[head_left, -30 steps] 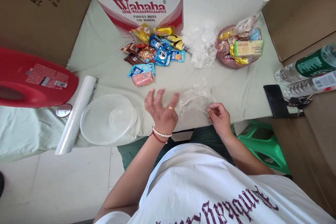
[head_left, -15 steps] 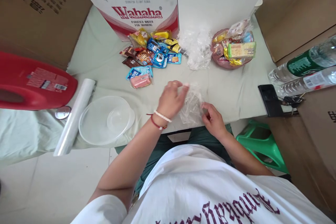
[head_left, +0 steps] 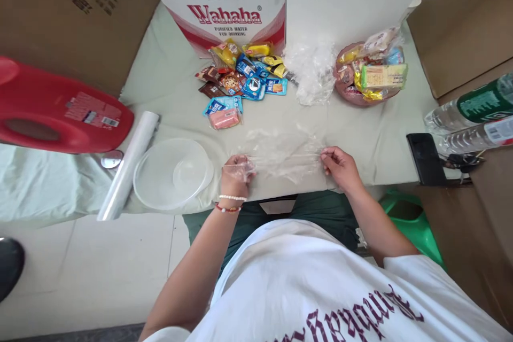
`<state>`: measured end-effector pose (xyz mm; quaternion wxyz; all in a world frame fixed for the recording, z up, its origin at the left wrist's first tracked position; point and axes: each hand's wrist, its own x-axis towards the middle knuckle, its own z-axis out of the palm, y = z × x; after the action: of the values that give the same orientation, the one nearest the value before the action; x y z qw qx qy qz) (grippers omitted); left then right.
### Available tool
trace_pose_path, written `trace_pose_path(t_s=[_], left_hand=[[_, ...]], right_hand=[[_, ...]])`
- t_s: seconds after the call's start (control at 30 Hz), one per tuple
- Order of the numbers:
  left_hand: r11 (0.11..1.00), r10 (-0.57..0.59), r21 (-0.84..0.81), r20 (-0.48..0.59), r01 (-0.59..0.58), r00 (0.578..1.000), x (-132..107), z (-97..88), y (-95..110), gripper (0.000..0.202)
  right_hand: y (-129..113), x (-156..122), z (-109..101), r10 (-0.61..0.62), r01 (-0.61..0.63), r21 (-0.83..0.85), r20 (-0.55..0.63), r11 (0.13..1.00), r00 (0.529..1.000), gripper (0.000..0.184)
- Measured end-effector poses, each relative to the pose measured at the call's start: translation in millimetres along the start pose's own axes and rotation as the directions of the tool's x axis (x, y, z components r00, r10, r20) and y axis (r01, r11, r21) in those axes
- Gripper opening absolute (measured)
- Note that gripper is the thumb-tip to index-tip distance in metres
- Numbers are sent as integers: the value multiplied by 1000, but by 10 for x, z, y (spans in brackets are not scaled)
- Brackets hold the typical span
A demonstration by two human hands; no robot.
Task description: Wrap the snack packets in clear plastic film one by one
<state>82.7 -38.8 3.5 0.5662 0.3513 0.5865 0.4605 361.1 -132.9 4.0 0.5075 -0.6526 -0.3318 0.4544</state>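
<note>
A sheet of thin clear plastic film [head_left: 286, 155], crumpled and see-through, stretches between my two hands just over the table's front part. My left hand [head_left: 235, 177], with bracelets at the wrist, is closed on the film's left end, and some of the film lies over its fingers. At the opposite end, my right hand [head_left: 339, 166] pinches the edge between thumb and fingers. To the left of my left hand rests a translucent round plastic bowl [head_left: 141, 195]. A pink-wrapped snack [head_left: 224, 118] lies beyond the film, at the near end of a pile of packaged snacks [head_left: 245, 83].
Crumpled clear plastic [head_left: 310, 72] lies beside a reddish bowl [head_left: 348, 97] filled with snacks. A roll of film [head_left: 128, 165] and a red jug [head_left: 80, 112] are at left. Right are plastic bottles [head_left: 460, 136] and a black phone [head_left: 426, 159]. A Wahaha carton [head_left: 224, 13] stands behind.
My left hand has moved left and toward me, drawing the film out wide. Its fingers are now closed on the film's left end. My right hand keeps the other edge.
</note>
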Motion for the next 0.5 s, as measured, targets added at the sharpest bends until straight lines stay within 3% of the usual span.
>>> trace_pose_path(t_s=[0.1,0.17,0.2,0.27,0.3,0.4,0.5], left_hand=[[992,50,118,-87,-40,995,-208,-151,-59,29],[942,226,287,-158,-174,961,-330,-212,-74,43],[875,357,403,-163,-269,920,-384,-236,-80,47],[660,595,607,-62,-443,801,-470,-270,-100,42],[555,657,659,27,-508,753,-498,-279,-112,34],[408,634,655,299,-637,714,-500,-263,-132,18],[377,539,611,466,-696,702,-376,-199,-96,19]], right_hand=[[-106,235,-1,-1,6,-57,89,998,996,29],[-179,374,-5,-15,30,-103,139,994,990,26],[-212,434,-9,-25,45,-126,154,991,988,25],[-266,533,-21,-39,68,-168,172,983,984,23],[-285,571,-27,-43,75,-182,176,980,983,22],[-307,630,-43,-34,67,-192,174,979,984,22],[-285,615,-85,-2,32,-159,188,987,982,25]])
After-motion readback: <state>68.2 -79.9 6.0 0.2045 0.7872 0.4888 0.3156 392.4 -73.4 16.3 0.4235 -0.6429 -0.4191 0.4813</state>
